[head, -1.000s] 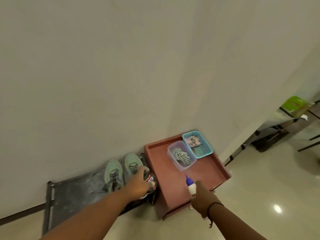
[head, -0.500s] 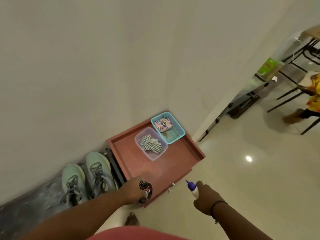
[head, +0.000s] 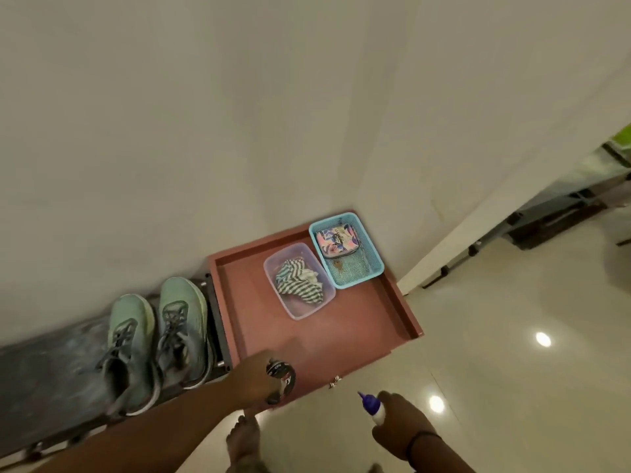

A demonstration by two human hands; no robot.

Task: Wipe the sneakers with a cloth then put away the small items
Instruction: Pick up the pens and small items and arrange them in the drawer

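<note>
Fingers of left hand (head: 254,378) round unreadable-labelled tin (head: 280,376), right hand (head: 397,425) round bottle (head: 373,407).

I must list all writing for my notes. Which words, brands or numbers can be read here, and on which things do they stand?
None can be read.
Round tin in the left hand: white print, too blurred.
Bottle in the right hand: no label shows.
Pouch in the blue basket: pattern only.

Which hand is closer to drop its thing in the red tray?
Probably the left hand: its round tin is already over the red tray front edge. The right hand holds its small bottle over the floor.
</note>
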